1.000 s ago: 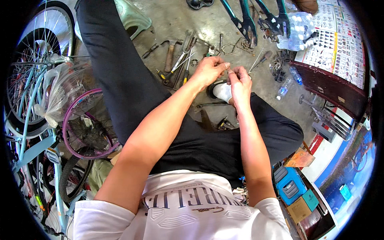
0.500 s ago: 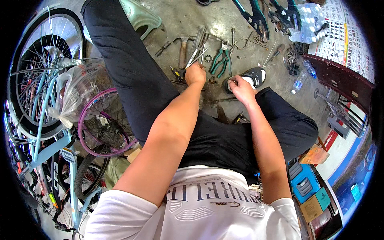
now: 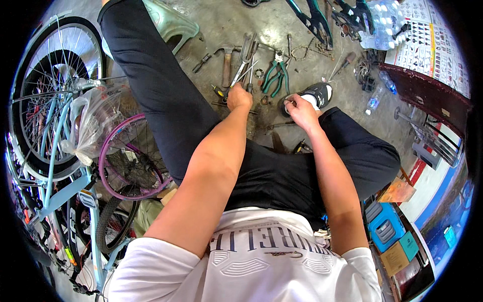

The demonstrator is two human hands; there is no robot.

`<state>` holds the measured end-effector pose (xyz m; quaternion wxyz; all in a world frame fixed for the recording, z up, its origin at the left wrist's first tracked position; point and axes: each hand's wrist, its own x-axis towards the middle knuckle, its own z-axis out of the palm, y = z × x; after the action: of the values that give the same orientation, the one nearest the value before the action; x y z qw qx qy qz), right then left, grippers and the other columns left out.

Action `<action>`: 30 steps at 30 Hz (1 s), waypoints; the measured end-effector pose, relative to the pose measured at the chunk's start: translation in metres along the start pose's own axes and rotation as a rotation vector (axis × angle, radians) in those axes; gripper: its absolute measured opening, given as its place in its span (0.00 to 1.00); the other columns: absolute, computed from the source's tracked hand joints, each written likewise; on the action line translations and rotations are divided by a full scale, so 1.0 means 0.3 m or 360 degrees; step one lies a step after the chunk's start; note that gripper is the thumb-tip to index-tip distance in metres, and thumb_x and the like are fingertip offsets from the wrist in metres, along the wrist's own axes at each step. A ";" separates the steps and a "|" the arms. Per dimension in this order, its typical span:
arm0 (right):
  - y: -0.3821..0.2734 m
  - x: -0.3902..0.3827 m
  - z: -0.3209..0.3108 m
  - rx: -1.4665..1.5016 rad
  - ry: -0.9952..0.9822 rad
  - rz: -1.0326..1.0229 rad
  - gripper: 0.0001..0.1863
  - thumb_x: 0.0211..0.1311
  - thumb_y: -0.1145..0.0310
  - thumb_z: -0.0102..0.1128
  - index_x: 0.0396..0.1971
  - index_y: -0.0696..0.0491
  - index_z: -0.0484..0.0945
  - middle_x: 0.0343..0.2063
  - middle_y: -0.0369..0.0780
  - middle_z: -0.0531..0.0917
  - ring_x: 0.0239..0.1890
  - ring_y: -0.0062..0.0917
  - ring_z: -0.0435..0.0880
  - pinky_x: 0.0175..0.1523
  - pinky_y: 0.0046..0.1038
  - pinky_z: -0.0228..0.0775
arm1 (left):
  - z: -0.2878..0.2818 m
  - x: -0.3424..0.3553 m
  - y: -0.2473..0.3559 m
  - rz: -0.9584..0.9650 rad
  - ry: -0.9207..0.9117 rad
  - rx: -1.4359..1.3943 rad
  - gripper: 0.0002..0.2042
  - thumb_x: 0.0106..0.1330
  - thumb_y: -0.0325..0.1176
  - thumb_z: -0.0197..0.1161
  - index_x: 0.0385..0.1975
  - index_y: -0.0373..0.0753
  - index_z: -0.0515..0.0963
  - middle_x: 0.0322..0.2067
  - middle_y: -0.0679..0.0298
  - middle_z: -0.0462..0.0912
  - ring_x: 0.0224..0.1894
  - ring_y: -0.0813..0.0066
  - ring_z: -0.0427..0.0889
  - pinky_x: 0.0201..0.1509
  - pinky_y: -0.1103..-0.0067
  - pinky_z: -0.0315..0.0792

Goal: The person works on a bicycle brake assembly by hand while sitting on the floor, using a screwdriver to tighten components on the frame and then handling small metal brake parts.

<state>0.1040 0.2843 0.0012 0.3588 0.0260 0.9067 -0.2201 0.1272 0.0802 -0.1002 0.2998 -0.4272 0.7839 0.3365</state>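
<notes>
My left hand (image 3: pixel 239 98), its fingers curled, is at the lower end of a group of tools on the concrete floor. A silver wrench (image 3: pixel 241 67) lies just beyond the fingers, beside a hammer (image 3: pixel 227 66). What the fingers hold, if anything, is hidden. A yellow-and-black handled tool (image 3: pixel 218 91) lies left of the hand. Green-handled pliers (image 3: pixel 277 75) rest to the right of the tools. Over my black shoe (image 3: pixel 318 93), my right hand (image 3: pixel 302 111) is closed in a pinch; something small may be between its fingertips, too small to name.
Bicycles and a purple wheel rim (image 3: pixel 106 168) crowd the left side. A pale green plastic stool (image 3: pixel 176 25) stands at the far left. Dark bike frame parts (image 3: pixel 314 25), a pack of bottles (image 3: pixel 385 22) and a loose screwdriver (image 3: pixel 347 60) are at the far right. A blue case (image 3: pixel 385 229) is near right.
My left hand has shifted slightly left and nearer to me, along the lower end of the tools. The right hand stays pinched over the shoe.
</notes>
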 end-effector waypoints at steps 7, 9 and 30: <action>0.020 0.017 0.000 -0.0033 -0.0056 0.0014 0.19 0.61 0.59 0.63 0.49 0.52 0.82 0.40 0.49 0.87 0.45 0.45 0.86 0.54 0.40 0.76 | -0.037 -0.014 0.043 -0.0048 0.0101 -0.0122 0.14 0.66 0.35 0.65 0.51 0.44 0.86 0.50 0.53 0.87 0.54 0.51 0.85 0.57 0.61 0.78; 0.038 0.024 0.014 0.0008 0.0052 -0.0025 0.19 0.59 0.62 0.64 0.50 0.51 0.82 0.41 0.48 0.87 0.47 0.44 0.86 0.55 0.39 0.76 | 0.011 -0.019 0.050 0.0073 0.0263 -0.0142 0.15 0.65 0.34 0.64 0.51 0.42 0.85 0.50 0.51 0.87 0.54 0.50 0.84 0.58 0.60 0.77; 0.053 0.014 0.030 0.0158 0.0130 -0.0082 0.19 0.63 0.58 0.61 0.47 0.55 0.83 0.43 0.49 0.88 0.47 0.44 0.86 0.54 0.39 0.76 | -0.012 -0.028 0.094 0.0416 -0.0495 -0.0277 0.13 0.57 0.33 0.76 0.39 0.35 0.88 0.35 0.55 0.89 0.40 0.61 0.88 0.46 0.67 0.77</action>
<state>0.1099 0.2944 -0.0134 0.3141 0.0293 0.9090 -0.2726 0.1056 0.0928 -0.0840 0.3330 -0.2892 0.7449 0.5006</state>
